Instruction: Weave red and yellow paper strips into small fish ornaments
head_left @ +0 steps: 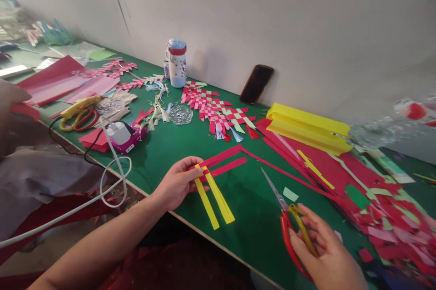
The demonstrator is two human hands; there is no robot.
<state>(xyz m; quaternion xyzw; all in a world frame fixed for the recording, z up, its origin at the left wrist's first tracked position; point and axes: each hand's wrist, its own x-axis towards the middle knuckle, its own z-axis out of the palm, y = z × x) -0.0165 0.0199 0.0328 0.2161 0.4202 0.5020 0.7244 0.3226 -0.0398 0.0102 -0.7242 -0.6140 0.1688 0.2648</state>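
Pinching paper strips (217,194) in the left hand (179,181), gripping scissors (284,206) in the right hand (318,240)
Holding the red and yellow strips crossed over the green table (252,235), with the scissors at four o'clock from them; farther out, woven paper (211,104) at twelve, a phone (256,84) at one, yellow paper (306,126) at two.

The place looked like a craft workroom, its long green table (250,203) set against a pale wall (218,13) and strewn with woven paper pieces (206,105), tassels (156,110), a clear dish of small bits (181,115) and heaped paper scraps (391,233). Scissors (284,213) and paper strips (207,200) were in hand there, and a second person (17,176) was beside the same table.
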